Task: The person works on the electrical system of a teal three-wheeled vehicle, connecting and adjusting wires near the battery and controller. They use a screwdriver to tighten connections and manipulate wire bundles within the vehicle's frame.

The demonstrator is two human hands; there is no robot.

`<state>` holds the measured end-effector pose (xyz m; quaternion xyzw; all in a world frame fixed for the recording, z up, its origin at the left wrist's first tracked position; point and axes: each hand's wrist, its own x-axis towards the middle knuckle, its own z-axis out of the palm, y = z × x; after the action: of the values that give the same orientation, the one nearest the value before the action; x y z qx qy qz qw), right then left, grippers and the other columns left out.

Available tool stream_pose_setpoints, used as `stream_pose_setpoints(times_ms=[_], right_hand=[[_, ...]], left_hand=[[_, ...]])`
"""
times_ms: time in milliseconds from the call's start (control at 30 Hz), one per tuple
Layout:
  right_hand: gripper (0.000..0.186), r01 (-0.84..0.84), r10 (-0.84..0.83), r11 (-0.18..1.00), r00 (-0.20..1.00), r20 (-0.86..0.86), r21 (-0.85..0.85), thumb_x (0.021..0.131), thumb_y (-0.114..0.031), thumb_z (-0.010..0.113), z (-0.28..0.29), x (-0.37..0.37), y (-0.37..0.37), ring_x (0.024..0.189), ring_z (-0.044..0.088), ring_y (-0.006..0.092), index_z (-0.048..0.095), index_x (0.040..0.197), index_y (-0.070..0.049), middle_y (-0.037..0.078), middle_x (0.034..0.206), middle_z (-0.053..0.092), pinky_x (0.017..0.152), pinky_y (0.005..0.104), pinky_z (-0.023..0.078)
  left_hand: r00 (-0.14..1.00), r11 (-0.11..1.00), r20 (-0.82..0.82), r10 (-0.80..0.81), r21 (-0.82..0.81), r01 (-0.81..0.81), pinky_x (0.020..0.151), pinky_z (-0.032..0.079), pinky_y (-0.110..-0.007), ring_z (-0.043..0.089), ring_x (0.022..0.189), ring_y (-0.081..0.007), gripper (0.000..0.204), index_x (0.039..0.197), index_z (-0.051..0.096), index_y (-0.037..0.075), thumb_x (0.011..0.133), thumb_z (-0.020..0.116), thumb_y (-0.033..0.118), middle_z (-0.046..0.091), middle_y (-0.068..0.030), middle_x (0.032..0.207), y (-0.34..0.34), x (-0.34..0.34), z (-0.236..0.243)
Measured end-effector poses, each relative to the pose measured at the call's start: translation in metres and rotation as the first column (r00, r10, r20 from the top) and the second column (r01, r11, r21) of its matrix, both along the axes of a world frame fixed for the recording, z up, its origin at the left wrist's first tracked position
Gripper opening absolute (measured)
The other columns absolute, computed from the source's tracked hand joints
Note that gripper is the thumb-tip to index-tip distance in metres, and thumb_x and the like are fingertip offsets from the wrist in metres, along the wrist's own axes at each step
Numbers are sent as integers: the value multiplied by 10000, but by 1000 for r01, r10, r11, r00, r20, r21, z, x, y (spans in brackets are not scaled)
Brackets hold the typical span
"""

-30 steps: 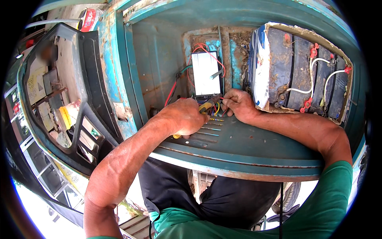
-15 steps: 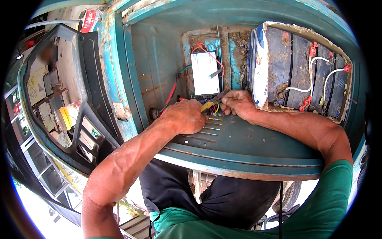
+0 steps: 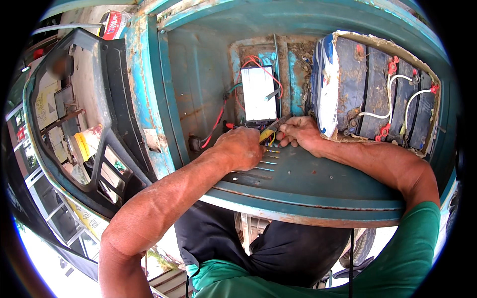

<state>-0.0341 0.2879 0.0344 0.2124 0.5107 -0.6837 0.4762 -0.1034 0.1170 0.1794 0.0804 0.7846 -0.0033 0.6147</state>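
My left hand (image 3: 242, 149) is closed around what look like yellow-handled pliers (image 3: 268, 134); their dark metal end points up and right toward my other hand. Thumb and fingers of my right hand (image 3: 301, 132) are pinched together right beside that metal end, and what they hold is hidden. Thin wires (image 3: 273, 140), one of them yellow, show between the two hands. Just beyond stands a box with a white top face (image 3: 259, 93), red wires looping over it. A thicker red cable (image 3: 214, 125) runs down to the left of it.
Both hands work inside a teal metal compartment with a raised front rim (image 3: 308, 211). Slots are cut in its near panel. To the right, a torn carton holds several dark batteries (image 3: 377, 89) joined by white cables (image 3: 376, 115). A black plastic frame (image 3: 117, 114) stands at the left.
My left hand has shifted slightly right and nearer me, the yellow-handled tool with it. The right hand stays by the tool's metal end, its lower fingers a little more spread. The whole view has shifted slightly.
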Motion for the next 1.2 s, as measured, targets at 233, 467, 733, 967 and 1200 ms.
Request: stream_pose_setpoints(times_ms=[233,467,733,967,1200], right_hand=[[197,-12,13,999,1000,19,-48,1040,-228,555,1,0,1,698,648,87,628,1064,-47,53,935,718,564,225,447],[218,-9,10,990,1000,7,-141,1055,-260,532,3,-1,1,643,561,73,595,1014,-56,13,870,633,542,229,404],[302,-51,48,992,998,-33,-115,1062,-310,537,8,-2,-2,614,480,78,576,916,-48,16,814,554,528,237,383],[333,-74,73,993,997,-11,-89,1041,-341,579,10,-4,-4,607,477,79,574,887,-46,16,809,555,520,238,383],[340,-105,104,991,994,-19,-78,1034,-363,590,9,-5,-4,627,485,74,577,902,-50,14,817,560,531,237,400]], left_hand=[[999,999,-50,-9,44,12,957,500,-480,644,1096,-397,376,1080,675,-37,942,627,309,682,-258,1103,-3,4,-4],[997,997,-39,61,-36,-62,955,511,-471,648,1093,-407,384,1075,692,-48,927,649,303,685,-266,1098,0,-1,-2],[996,993,-45,74,-92,-78,962,509,-467,653,1103,-375,342,1146,712,42,927,653,296,698,-220,1118,-3,-1,6],[997,992,-63,35,-117,-42,962,509,-456,658,1105,-351,319,1165,716,77,933,658,289,709,-187,1117,-4,0,8],[998,991,-56,9,-133,-16,949,515,-460,665,1097,-348,328,1163,719,80,925,677,301,715,-180,1115,-3,-3,13]])
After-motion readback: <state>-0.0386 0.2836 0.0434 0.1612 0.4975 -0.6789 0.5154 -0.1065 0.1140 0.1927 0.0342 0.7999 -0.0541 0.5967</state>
